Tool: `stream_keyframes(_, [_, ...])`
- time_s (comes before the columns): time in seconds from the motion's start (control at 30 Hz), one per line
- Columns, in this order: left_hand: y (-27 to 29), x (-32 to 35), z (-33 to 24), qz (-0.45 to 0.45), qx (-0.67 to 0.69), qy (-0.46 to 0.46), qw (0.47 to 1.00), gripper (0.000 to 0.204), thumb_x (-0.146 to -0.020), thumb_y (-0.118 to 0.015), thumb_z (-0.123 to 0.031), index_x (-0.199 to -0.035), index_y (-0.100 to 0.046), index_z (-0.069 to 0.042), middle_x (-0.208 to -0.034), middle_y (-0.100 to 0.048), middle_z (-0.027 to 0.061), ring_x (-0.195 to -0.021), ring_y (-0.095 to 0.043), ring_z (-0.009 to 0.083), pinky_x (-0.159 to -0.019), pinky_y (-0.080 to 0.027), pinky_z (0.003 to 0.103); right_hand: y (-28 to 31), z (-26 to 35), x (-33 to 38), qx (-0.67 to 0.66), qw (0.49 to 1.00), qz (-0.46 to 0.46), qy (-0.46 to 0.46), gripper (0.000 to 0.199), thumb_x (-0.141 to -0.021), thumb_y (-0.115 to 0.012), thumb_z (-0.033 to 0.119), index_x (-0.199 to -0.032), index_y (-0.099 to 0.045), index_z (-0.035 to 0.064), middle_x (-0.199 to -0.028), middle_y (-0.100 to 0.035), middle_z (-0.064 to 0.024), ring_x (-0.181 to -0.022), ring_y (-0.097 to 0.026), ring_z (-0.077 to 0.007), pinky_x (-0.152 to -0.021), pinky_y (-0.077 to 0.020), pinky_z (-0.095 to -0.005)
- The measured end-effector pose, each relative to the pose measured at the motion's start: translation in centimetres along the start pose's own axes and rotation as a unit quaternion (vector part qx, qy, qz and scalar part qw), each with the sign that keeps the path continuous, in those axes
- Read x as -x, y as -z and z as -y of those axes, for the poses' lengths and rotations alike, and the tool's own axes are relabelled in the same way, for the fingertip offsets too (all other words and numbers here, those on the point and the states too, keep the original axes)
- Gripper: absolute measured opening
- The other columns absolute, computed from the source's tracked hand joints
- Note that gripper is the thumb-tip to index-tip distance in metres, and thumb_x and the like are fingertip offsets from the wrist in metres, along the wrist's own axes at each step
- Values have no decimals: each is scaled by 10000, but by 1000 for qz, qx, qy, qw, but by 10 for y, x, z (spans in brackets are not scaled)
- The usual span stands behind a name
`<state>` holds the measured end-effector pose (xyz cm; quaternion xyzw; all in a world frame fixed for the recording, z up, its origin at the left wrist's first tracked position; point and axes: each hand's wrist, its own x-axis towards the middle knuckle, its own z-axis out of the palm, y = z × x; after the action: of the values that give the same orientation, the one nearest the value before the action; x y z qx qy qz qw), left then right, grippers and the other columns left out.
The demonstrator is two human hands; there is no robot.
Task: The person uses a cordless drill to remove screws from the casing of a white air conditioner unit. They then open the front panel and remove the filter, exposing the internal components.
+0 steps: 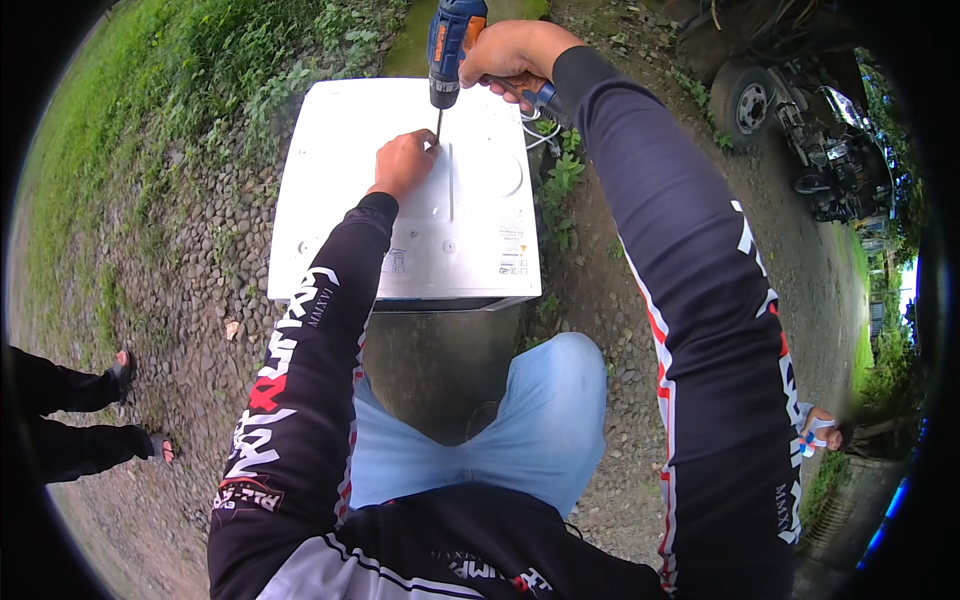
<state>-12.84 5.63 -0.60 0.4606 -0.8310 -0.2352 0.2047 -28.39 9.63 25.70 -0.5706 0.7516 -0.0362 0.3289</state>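
A white metal panel of a boxy appliance (340,170) lies face up in front of me, with a raised ridge, small screw holes and printed labels. My right hand (515,60) is closed round the grip of a blue and orange cordless drill (445,50), which points down at the panel's far half. From its chuck a long thin driver bit (439,122) reaches toward the metal. My left hand (405,162) rests on the panel, thumb and fingers pinched at the bit's lower end. Whether a screw sits between those fingertips is hidden.
Left of the appliance lie cobbles (230,220) and grass (110,120). A bystander's dark-trousered legs (80,420) stand at the left. Weeds and a white cord (540,135) are by the right edge. A motorcycle (850,160), a vehicle wheel (748,105) and another person (820,430) are farther right.
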Motion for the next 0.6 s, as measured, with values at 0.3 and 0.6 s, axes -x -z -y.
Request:
stream_keyframes(0.3, [-6,-2,7,1,-16,-15,1000,266,-984,-689,-391,-1158,-800,-223,-1017,-796,141,-963,-753,349,-873,-583,451,3,-26,-26,-59,997,41,11,295,-975,-670,242,-758,-612,51,-612,-580,-101,-480,-566,-243,-498,-515,-438])
stream_keyframes(0.6, [-8,1,2,-8,-63,-66,996,280,-1008,-654,-334,-1190,-772,-157,-1025,-790,174,-970,-752,374,-881,-576,471,-21,-56,26,-154,988,5,18,284,-960,-711,243,-768,-613,57,-612,-574,-81,-464,-549,-216,-455,-477,-402])
